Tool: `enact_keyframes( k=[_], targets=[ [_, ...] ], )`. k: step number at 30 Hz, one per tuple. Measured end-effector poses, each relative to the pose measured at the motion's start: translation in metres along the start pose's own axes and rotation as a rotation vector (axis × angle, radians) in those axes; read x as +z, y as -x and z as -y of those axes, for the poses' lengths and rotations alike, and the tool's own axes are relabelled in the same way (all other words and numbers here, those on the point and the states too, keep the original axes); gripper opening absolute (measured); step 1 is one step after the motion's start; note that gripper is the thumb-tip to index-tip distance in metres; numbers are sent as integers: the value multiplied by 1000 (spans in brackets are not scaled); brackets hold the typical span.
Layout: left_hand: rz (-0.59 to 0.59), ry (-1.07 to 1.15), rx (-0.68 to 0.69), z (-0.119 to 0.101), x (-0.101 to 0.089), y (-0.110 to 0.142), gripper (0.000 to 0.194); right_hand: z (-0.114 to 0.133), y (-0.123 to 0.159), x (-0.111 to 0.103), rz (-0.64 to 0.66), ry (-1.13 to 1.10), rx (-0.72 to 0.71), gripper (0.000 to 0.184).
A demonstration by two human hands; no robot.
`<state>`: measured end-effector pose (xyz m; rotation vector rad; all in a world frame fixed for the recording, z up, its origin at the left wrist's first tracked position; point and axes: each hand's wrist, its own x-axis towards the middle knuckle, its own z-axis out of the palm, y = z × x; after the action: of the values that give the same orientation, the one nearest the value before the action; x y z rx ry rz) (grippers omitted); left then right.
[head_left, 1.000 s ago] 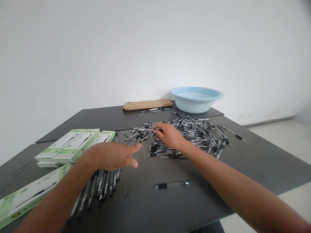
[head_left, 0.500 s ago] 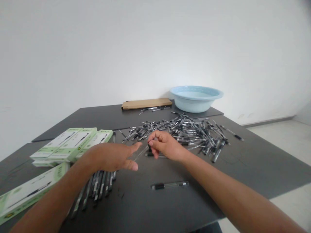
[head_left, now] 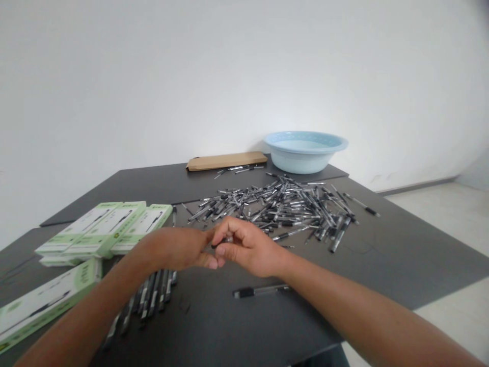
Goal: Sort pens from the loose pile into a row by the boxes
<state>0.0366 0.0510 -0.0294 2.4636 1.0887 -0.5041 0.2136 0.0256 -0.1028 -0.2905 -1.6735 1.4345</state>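
Observation:
My right hand (head_left: 248, 250) is curled in a pinch on a pen, whose dark end shows between its fingers. It meets the fingertips of my left hand (head_left: 179, 248), which hovers above a row of pens (head_left: 153, 298) lying side by side on the dark table (head_left: 382, 255). My left fingers touch the same pen, and I cannot tell how firmly. A big loose heap of black and clear pens (head_left: 282, 204) spreads out just beyond both hands. One single pen (head_left: 262, 291) lies under my right wrist.
Green and white pen boxes (head_left: 107, 227) lie at the left, with another box (head_left: 42, 300) nearer the front edge. A light blue basin (head_left: 304, 150) and a flat brown envelope (head_left: 225, 160) stand at the table's far side by the white wall. Pale floor shows at right.
My right hand picked a pen out of the heap and drew it back toward me and leftward, until it met my left hand. My left hand stayed roughly in place.

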Motion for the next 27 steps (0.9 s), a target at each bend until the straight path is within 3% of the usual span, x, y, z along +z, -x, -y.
enact_keyframes(
  k=[4,7,10,12,15,18,22,27],
  targets=[
    [77,3,-8,-2,-7,4,37,-2,4,2,-54,147,3,15],
    [67,-59,-84,1,-9,8,44,2,5,0,-10,351,-30,29],
    [53,-112,-153,3,-9,12,64,10,2,-15,7,639,-79,44],
    [43,-131,-176,2,-10,13,77,14,-2,-37,-108,849,-73,39],
    [77,-132,-194,-5,-12,15,81,16,-5,-82,-400,1147,41,26],
    [94,-115,-203,-10,-14,16,82,11,-1,-128,-533,1432,352,25],
    [96,-105,-217,-12,-13,16,81,2,7,-167,-524,1511,501,27],
    [111,-116,-189,-11,-11,16,80,-12,0,-168,-367,1569,575,32]
  ],
)
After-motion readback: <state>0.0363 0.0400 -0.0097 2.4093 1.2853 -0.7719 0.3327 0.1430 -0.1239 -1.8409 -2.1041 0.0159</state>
